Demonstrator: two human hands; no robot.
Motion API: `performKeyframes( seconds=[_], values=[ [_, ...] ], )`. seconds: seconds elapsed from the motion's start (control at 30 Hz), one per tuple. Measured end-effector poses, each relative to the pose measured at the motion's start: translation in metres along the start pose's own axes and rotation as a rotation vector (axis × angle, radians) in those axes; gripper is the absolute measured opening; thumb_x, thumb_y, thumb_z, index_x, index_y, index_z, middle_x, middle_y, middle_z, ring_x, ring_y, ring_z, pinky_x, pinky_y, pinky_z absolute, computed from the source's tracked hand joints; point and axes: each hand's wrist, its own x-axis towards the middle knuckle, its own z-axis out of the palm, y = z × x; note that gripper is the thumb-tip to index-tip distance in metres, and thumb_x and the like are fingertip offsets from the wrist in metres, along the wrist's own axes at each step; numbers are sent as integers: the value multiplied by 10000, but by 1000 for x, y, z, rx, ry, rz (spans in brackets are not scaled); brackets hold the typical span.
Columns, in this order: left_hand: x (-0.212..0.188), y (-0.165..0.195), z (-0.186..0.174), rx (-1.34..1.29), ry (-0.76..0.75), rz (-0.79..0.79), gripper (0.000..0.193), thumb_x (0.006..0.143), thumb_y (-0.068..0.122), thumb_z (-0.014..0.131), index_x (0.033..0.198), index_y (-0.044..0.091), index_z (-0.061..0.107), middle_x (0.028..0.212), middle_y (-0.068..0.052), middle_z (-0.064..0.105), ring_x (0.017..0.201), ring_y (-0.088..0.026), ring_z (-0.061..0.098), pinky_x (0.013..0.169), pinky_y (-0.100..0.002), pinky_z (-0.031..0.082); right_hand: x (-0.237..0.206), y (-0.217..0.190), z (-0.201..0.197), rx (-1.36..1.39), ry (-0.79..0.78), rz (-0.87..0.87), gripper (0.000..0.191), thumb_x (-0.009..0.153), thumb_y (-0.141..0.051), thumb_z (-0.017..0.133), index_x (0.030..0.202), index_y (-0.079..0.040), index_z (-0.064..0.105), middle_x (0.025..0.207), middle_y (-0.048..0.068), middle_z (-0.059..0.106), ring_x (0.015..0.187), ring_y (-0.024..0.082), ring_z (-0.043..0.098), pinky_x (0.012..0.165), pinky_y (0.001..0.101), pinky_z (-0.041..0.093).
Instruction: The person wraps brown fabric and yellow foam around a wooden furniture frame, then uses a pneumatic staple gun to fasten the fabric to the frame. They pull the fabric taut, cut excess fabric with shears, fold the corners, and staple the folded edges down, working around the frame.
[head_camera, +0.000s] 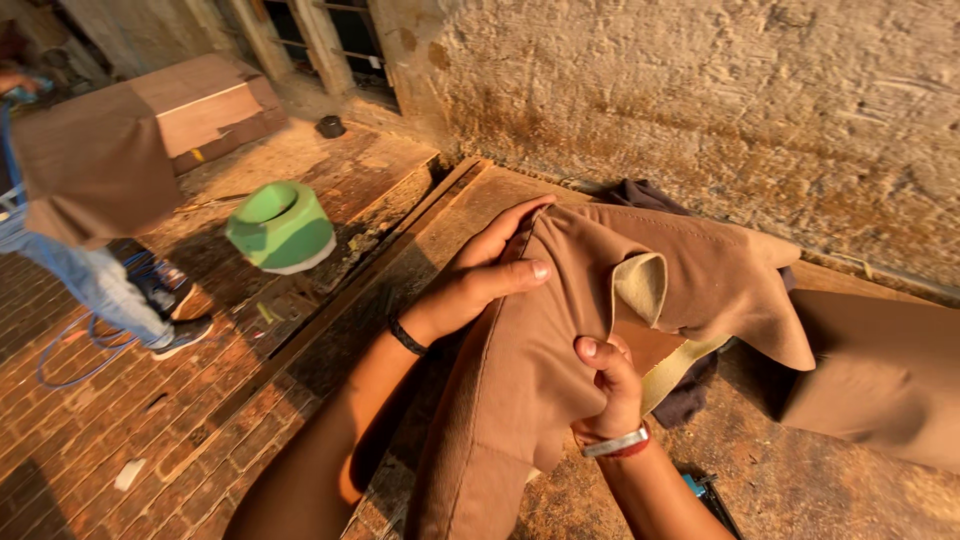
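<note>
A brown fabric cover (560, 340) is stretched over a cushion-like form on a worn wooden worktable (800, 480). My left hand (480, 275) grips the cover's left edge, thumb on top and fingers curled under the seam. My right hand (605, 385) pinches a fold of the same fabric lower down, beside a turned-back flap showing a pale cream lining (640, 285). A dark band sits on my left wrist and a silver bracelet on my right.
A rough plaster wall (720, 90) runs behind the table. A green and white spool (282, 227) rests to the left. Another person's leg in jeans (90, 280) stands on the brick floor beside a brown upholstered panel (95, 160). A blue tool (700, 490) lies by my right forearm.
</note>
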Motion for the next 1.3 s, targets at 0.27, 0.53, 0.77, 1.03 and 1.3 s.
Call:
performKeyframes(
  seconds=[0.27,0.53,0.77,1.03,1.3],
  values=[
    [20,-14,2,8,-58,136,722,1057,445,573,1588,-15,404,1617,-133,477,1531,-219,419,1304,-355,291,2,-75,65,-433,263,14,275,909,-358,648,969,-91,660,939,-45,675,862,72,614,797,233,487],
    [42,-17,-5,109,-206,162,615,1036,343,607,1548,34,462,1569,-105,515,1487,-211,454,1270,-370,331,11,-32,68,-156,394,-218,206,994,-177,523,1106,-74,661,978,-15,678,905,104,612,846,269,500],
    [64,-5,-24,236,-334,113,445,983,116,701,1413,39,619,1403,-71,681,1299,-157,603,1150,-333,487,21,-23,70,-618,316,-522,207,1083,-99,594,1204,18,713,1078,-19,701,960,60,591,883,227,500],
    [79,-6,-17,285,-281,117,187,894,42,772,1079,48,743,1236,-66,721,1108,-126,683,976,-298,566,13,-56,77,-645,335,-540,127,1020,-29,652,1093,26,740,948,-31,708,830,41,582,763,188,478],
    [69,16,8,710,-5,305,113,796,123,867,881,84,805,882,-58,755,806,-152,729,731,-297,570,4,-13,48,-736,458,-454,231,1051,-215,651,980,-17,748,864,-76,665,750,19,515,656,197,445]
  ],
)
